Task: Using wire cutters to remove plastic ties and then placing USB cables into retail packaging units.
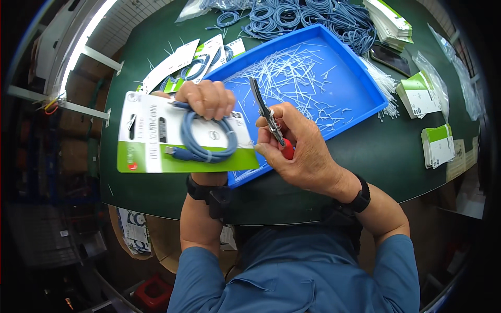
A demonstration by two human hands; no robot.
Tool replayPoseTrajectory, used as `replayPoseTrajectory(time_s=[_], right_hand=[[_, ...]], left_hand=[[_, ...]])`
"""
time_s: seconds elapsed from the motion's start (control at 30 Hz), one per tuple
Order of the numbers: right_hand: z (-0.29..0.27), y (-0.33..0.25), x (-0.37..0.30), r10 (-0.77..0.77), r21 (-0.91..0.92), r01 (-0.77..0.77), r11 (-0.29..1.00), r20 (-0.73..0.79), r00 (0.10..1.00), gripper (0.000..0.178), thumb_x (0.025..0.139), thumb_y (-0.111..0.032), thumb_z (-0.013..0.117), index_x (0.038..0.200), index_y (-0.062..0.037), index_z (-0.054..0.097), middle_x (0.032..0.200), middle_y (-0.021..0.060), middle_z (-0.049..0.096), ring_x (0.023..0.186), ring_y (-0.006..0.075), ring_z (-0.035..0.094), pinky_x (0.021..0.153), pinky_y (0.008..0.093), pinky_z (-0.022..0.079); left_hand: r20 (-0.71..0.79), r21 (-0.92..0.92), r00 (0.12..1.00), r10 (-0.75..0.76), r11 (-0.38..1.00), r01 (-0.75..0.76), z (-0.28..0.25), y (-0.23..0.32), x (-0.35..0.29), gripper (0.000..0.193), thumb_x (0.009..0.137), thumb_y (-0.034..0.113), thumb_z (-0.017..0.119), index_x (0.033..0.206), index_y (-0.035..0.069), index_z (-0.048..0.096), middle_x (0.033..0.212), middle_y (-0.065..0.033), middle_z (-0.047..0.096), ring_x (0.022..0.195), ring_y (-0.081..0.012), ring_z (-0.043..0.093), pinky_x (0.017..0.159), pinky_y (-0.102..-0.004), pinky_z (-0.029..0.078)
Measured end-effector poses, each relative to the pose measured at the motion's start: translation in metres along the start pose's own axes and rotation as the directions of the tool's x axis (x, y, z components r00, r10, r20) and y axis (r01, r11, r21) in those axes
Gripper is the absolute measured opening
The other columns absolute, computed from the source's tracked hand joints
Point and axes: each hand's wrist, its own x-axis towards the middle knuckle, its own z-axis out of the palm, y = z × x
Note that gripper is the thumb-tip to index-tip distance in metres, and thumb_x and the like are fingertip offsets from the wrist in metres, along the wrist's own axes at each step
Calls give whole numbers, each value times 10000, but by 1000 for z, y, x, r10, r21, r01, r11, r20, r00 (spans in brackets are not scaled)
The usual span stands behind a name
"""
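Note:
My left hand (207, 99) grips the top of a white and green packaging card (141, 148), held up over the near left of the tray. A coiled blue cable (230, 143) lies against the card's front, its plug end near the card's middle. A thin white tie binds the coil at the bottom. My right hand (305, 148) is closed around a pair of cutting pliers (267, 115) with a red handle, the dark jaws pointing up and away. The pliers are just right of the card and apart from the cable. Part of their handles is hidden by my fingers.
A blue tray (360, 86) holds many loose white cable ties (292, 73). Carded cables (180, 65) lie at its left, coiled cables (313, 18) behind. More ties (383, 86), a phone (390, 60) and card stacks (438, 146) are on the right of the green table (365, 151).

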Motion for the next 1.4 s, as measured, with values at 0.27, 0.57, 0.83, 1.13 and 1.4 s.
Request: replayPoseTrajectory(time_s=[0.27,0.57,0.83,1.13,1.4], right_hand=[[-21,15,3,4,-95,-3,995,2,1000,353,869,7,762,1163,-20,570,879,49,654,794,110,653,736,266,534],[-39,20,2,-30,-308,-4,951,-107,994,433,868,5,757,1256,-4,567,957,71,663,852,118,645,768,272,533],[-34,27,6,23,-232,-44,972,-93,995,427,866,4,754,1250,3,568,981,68,668,861,119,648,778,273,536],[-33,30,7,17,-263,-31,964,-55,998,449,860,-33,771,1257,7,564,982,81,685,874,142,675,818,297,546],[-34,33,7,-32,-284,16,959,-52,998,456,839,-36,792,1230,14,563,955,115,682,854,204,690,820,319,549]], left_hand=[[-41,179,992,121,977,-112,-8,78,-8,652,1132,539,207,753,99,503,653,-33,433,634,-167,399,659,-345,393],[-289,584,931,223,811,-13,20,165,-156,684,1128,551,215,704,85,481,615,-52,451,587,-185,402,625,-359,391],[-561,811,547,621,546,211,19,265,-292,716,1114,608,237,754,61,525,732,-67,522,771,-213,533,779,-360,461],[-442,870,841,311,378,317,-23,193,-133,501,1137,411,365,826,61,543,800,-53,540,771,-180,555,739,-335,491],[-283,929,952,-112,-278,243,-92,80,30,478,993,450,670,1170,7,646,928,-108,681,886,-256,662,826,-409,537]])
